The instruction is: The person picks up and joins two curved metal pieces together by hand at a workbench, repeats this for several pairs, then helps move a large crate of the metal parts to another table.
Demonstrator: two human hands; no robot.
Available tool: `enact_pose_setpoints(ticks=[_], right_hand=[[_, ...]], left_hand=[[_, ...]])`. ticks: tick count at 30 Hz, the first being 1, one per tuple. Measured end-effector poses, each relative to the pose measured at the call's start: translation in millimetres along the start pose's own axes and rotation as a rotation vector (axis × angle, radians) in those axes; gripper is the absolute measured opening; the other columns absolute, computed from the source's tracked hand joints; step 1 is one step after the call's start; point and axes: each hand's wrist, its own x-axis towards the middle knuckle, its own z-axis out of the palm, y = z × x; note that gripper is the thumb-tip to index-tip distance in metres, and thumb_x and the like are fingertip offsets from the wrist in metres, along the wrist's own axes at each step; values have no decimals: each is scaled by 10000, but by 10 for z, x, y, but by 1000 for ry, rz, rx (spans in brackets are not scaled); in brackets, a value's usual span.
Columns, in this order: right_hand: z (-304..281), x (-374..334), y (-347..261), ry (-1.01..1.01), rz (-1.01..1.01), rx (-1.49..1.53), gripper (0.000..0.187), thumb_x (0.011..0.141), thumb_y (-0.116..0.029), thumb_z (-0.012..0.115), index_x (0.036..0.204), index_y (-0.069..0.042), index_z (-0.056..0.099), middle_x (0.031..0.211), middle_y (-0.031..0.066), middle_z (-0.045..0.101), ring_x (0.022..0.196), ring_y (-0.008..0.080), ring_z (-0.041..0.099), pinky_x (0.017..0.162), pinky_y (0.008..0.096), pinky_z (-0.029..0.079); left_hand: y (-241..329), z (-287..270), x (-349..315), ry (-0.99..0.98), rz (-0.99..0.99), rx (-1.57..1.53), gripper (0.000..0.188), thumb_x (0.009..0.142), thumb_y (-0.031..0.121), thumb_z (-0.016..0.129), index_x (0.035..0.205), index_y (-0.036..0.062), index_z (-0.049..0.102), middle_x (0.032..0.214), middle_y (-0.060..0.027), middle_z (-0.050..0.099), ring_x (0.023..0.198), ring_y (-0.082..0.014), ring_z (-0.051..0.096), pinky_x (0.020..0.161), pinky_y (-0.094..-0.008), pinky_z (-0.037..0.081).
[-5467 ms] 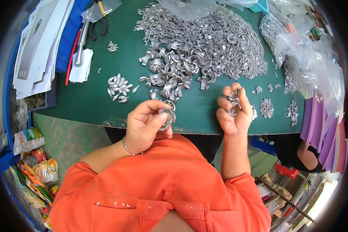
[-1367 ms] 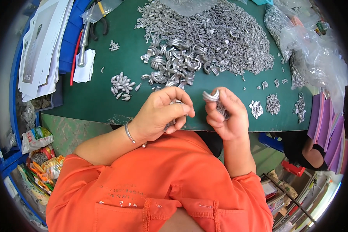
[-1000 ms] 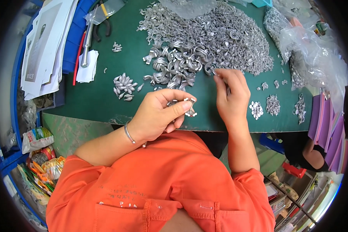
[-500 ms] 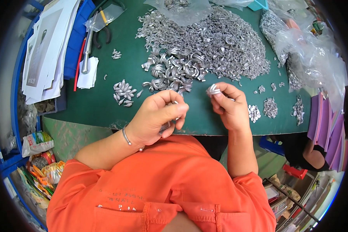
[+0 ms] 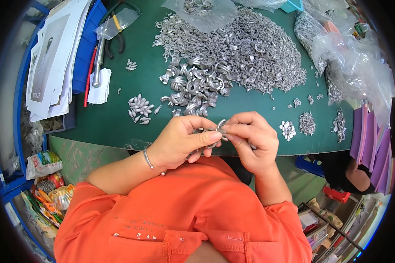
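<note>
My left hand (image 5: 186, 139) and my right hand (image 5: 253, 139) meet over the near edge of the green table. Between their fingertips is a curved, silver-grey metal piece (image 5: 221, 126), partly covered by the fingers. More grey metal shows under the curled fingers of my left hand, mostly hidden. Something small and grey also peeks out by the right palm. Just beyond my hands lies a pile of larger curved, ribbed metal pieces (image 5: 197, 83). It runs into a broad heap of small grey metal pieces (image 5: 263, 52).
Teardrop-shaped metal pieces (image 5: 140, 107) lie to the left, and several small clusters (image 5: 307, 123) to the right. A blue bin (image 5: 87, 48), pliers (image 5: 114, 47) and a metal rod tool (image 5: 98, 65) are at the far left. Plastic bags (image 5: 351, 57) crowd the right side.
My right hand has moved left and toward me with a curved metal piece, bringing it to my left fingertips. My left hand has shifted slightly right and nearer.
</note>
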Motion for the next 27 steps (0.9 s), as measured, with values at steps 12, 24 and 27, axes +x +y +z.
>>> enact_pose_setpoints(ticks=[12,24,27], right_hand=[[58,342,294,78,90,-325,103,696,15,632,787,-28,612,789,99,555,667,243,564,575,303,464],[-62,317,284,116,814,933,173,870,-129,495,851,39,532,724,70,530,486,65,357,383,188,248],[-33,287,214,60,831,1163,183,870,-141,490,851,38,525,736,78,522,494,67,358,384,184,255]], left_hand=[[-12,-166,-81,-85,56,-233,160,841,109,522,913,-30,557,784,-112,596,531,-95,530,364,-168,353],[-67,-339,-126,-246,135,-409,151,818,91,458,929,0,505,898,-174,526,639,-185,556,378,-202,398],[-78,-382,-146,-269,172,-411,144,828,95,473,937,6,505,894,-163,526,636,-175,548,384,-192,394]])
